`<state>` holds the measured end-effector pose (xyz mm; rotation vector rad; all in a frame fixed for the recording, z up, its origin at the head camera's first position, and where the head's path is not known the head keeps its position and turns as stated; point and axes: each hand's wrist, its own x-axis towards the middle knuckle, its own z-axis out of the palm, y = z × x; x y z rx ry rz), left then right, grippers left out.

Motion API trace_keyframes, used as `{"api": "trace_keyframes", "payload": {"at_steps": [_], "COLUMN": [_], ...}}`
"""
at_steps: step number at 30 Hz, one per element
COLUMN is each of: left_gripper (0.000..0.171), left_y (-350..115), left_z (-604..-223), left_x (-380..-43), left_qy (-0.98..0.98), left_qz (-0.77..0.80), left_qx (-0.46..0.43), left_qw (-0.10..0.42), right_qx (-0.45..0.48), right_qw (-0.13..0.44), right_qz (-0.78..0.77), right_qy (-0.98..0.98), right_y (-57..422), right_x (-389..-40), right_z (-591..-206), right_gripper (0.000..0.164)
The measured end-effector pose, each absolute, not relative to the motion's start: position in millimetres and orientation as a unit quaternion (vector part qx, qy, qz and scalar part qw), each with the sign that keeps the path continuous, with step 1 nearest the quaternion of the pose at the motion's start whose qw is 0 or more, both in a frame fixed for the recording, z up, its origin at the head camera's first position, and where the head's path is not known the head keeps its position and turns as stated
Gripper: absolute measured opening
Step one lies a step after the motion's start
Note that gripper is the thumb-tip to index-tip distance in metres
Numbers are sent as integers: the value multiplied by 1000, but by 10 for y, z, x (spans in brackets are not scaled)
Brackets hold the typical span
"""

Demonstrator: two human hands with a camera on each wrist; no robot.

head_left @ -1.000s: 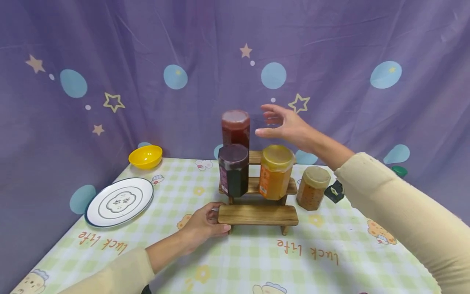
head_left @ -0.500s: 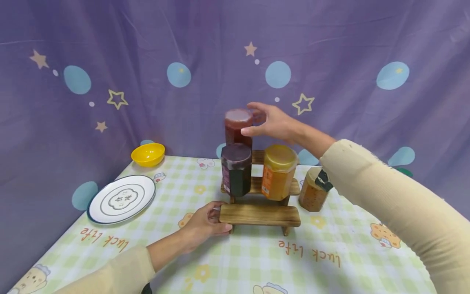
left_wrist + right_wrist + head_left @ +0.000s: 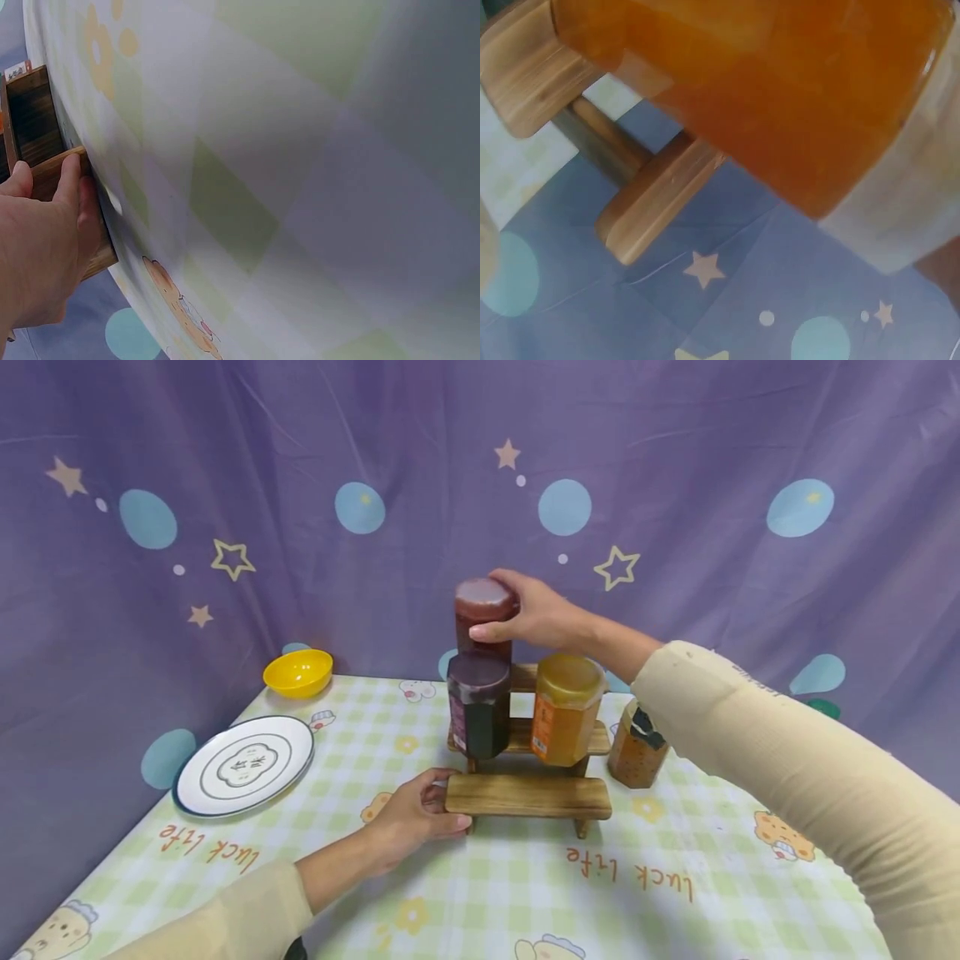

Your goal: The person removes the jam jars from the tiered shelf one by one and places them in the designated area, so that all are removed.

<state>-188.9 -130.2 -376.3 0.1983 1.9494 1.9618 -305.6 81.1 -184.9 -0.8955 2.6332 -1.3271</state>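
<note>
With the wooden tiered stand [image 3: 528,796] as the dial's centre and 12 o'clock away from the person, the left hand [image 3: 408,822] sits at 8, its fingers curled round the near end of the lowest step, probably to keep the light frame from shifting under the jars. The right hand [image 3: 543,614] grasps the red hexagonal jar [image 3: 482,600] at 11, thumb in front and fingers behind, a high grip that likely keeps it clear of the jars ahead. The purple-lidded jar [image 3: 480,714] stands on the middle step toward 11 and the yellow-lidded orange jar [image 3: 567,710] toward 1, spaced apart, seemingly so that each has its own end. On the cloth-covered bench [image 3: 675,935], the brown speckled jar [image 3: 636,760] is at 3, the white plate [image 3: 197,777] at 9 and the yellow bowl [image 3: 298,675] at 10. The purple-lidded jar hides the red jar's base, so whether it touches the top step cannot be told. The right sleeve [image 3: 780,752] passes before a green object [image 3: 823,707] too covered to identify, and a dark shape overlaps the speckled jar's upper part. In the right wrist view the orange jar fills the top, cut off by the frame.
</note>
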Motion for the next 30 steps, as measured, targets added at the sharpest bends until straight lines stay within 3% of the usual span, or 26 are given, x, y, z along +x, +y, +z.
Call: {"api": "trace_keyframes", "payload": {"at_steps": [6, 11, 17, 23, 30], "left_gripper": [68, 69, 69, 69, 70], "left_y": [-1305, -1300, -1301, -1312, -1308], "left_z": [-3764, -3764, -3752, -3757, -3766], "left_x": [-1887, -1890, -1892, -1891, -1882], "left_qy": [691, 691, 692, 692, 693], "left_qz": [694, 694, 694, 694, 692], "left_qx": [72, 69, 68, 69, 75], "left_qw": [188, 187, 187, 186, 187], "right_qx": [-260, -248, -208, -212, -200], "right_qw": [0, 18, 34, -6, -42], "right_qz": [-431, -477, -539, -528, -528], "right_qy": [864, 843, 816, 822, 824], "right_y": [775, 764, 762, 770, 900], "right_x": [-3051, -3073, -3083, -3070, -3042], "right_z": [-1862, -1855, -1846, -1858, -1766], "right_gripper": [70, 63, 73, 60, 63]}}
